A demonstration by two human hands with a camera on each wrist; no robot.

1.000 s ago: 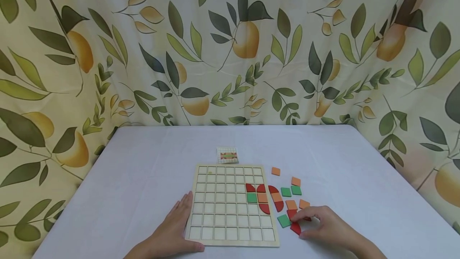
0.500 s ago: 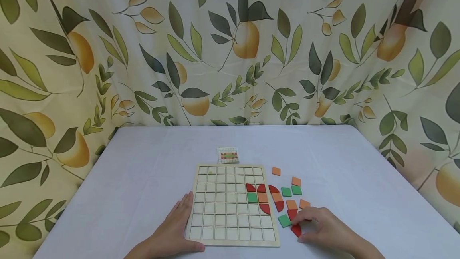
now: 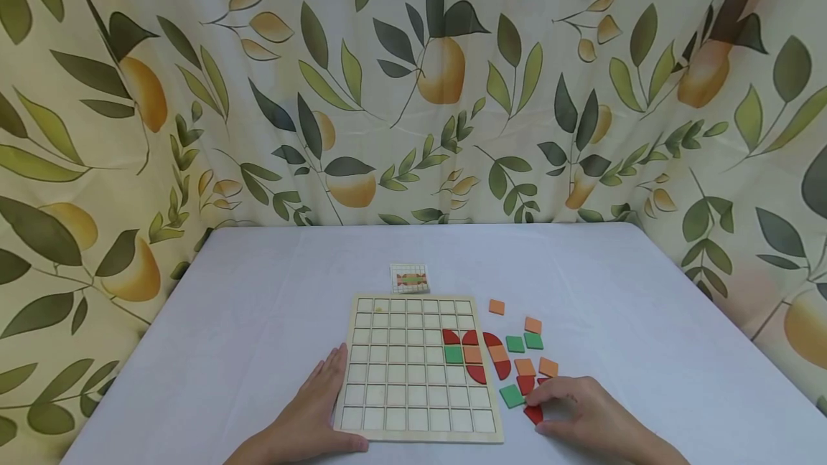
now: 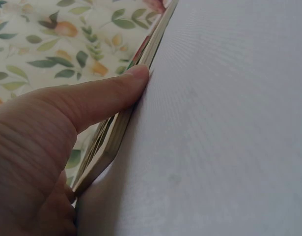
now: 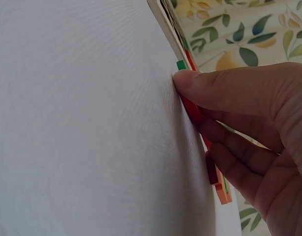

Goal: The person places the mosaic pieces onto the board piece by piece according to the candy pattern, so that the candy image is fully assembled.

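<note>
A square wooden grid board (image 3: 394,375) lies on the table. Along its left side rests my left hand (image 3: 306,407), fingers straight against the edge and thumb at the front edge. In the left wrist view that thumb (image 4: 111,93) touches the board's side. Five or so is not needed: several tiles sit in the board's right columns, among them a green square (image 3: 454,354) and an orange square (image 3: 472,355). Right of the board, my right hand (image 3: 584,411) pinches a red rounded tile (image 3: 533,415) between thumb and fingers, low at the table; the fingers hide part of it.
Loose orange, green and red tiles lie right of the board, including a green square (image 3: 512,397) and an orange square (image 3: 496,307). Behind the board lies a small pattern card (image 3: 410,279). A leaf-and-fruit curtain (image 3: 413,128) hangs past the table's far edge.
My right hand has shifted very slightly toward the front, uncovering more of the red tiles beside it. The left hand and board stay in place.
</note>
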